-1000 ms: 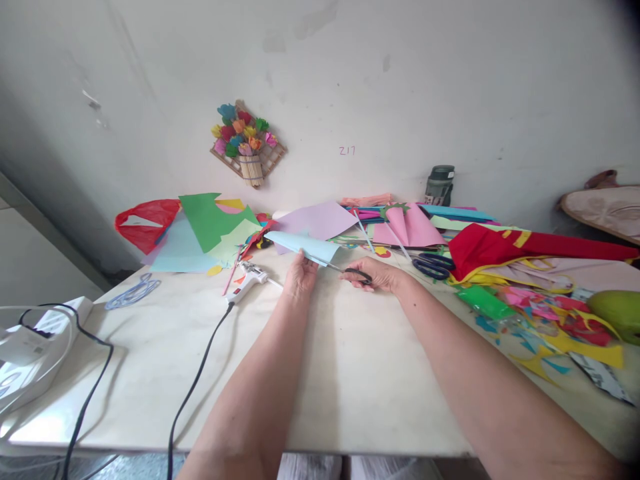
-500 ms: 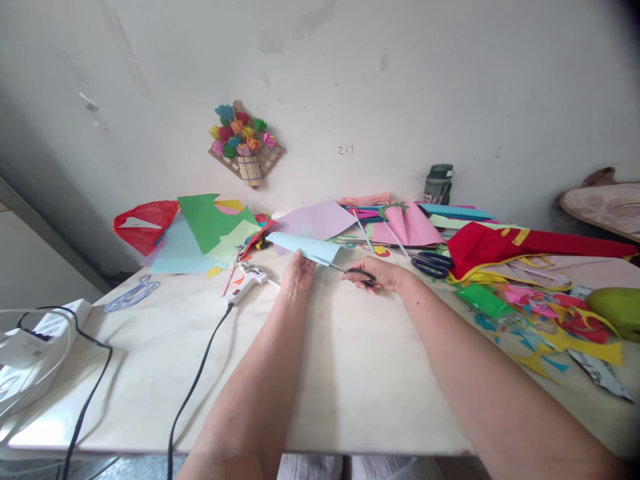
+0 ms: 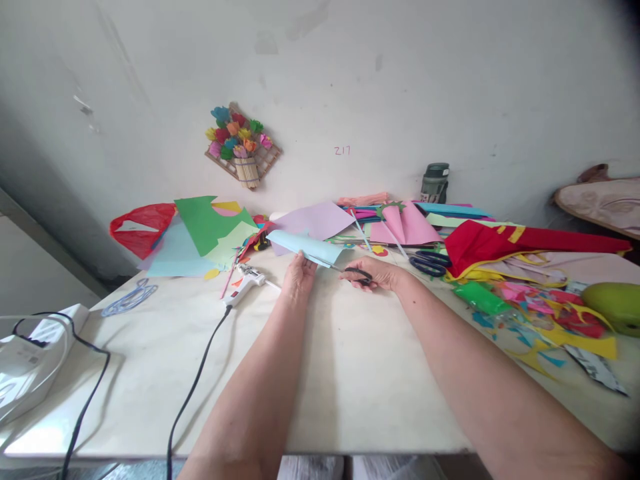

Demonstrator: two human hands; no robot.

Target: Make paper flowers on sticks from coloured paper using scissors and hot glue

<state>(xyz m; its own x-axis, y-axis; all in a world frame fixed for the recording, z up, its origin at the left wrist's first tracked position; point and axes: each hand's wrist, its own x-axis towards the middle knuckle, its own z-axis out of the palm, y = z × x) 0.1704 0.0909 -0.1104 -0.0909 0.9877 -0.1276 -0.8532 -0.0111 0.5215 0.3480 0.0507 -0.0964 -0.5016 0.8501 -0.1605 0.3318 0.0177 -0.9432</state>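
Above the middle of the table (image 3: 325, 400), holds light blue paper (image 3: 317, 248), curved and raised off the surface, in the left hand's grip (image 3: 300, 275), clamped on its near edge. Holds black-handled scissors (image 3: 359, 270) in the right hand's grip (image 3: 375, 275), closed around the handles, with the blades pointing left at the near edge of the light blue paper. Cannot tell any parting of the blades.

Near the left hand, has a white glue gun (image 3: 245, 288) lying on the table, joined to a black cord (image 3: 203, 363) down to the near edge. Just behind the light blue paper, shows lilac paper (image 3: 320, 219); farther left, green paper (image 3: 200, 223) overlapping a pale blue sheet (image 3: 177, 247), beside a red plastic bag (image 3: 150, 223).

Near the right hand, has dark-blue-handled scissors (image 3: 430, 263) beside red cloth (image 3: 480, 247) with yellow trim, and behind these, pink paper (image 3: 423, 227). At the far right, shows yellow scraps (image 3: 585, 341) near a green rounded object (image 3: 613, 307), partly cut off. On the wall, shows colourful flowers (image 3: 235, 137) on a lattice.
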